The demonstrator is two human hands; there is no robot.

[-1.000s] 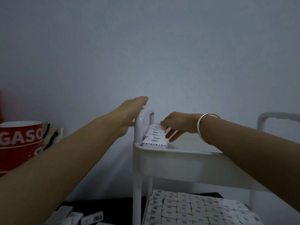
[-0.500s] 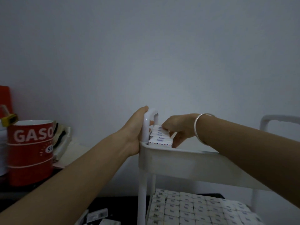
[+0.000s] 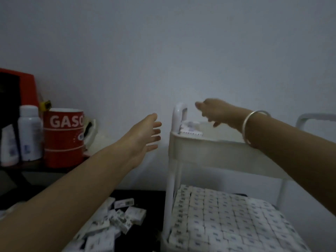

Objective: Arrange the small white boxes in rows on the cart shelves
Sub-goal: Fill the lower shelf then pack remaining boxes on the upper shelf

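Both hands are off the cart versus half a second ago. Left hand let go of the post and now hangs just left of it, apart, fingers spread, holding nothing. Right hand lifted off the boxes and hovers over the left edge of the top shelf. It's blurred, fingers loose, nothing visibly in it.

Status, as I read it:
- Lower boxes: packed in tight rows edge to edge. That shelf looks done.
- Top shelf: one short top row along the left edge, right by the post. The near wall hides the rest of the shelf floor, so can't tell the fill. Looks barely started.
- Heap of loose boxes on the dark surface, just off the cart's lower left corner. That's stock still to place.

Mug and bottle sit on the ledge at far left, well apart from the cart, not involved.

Next, probably: pick from the heap and extend the top row.
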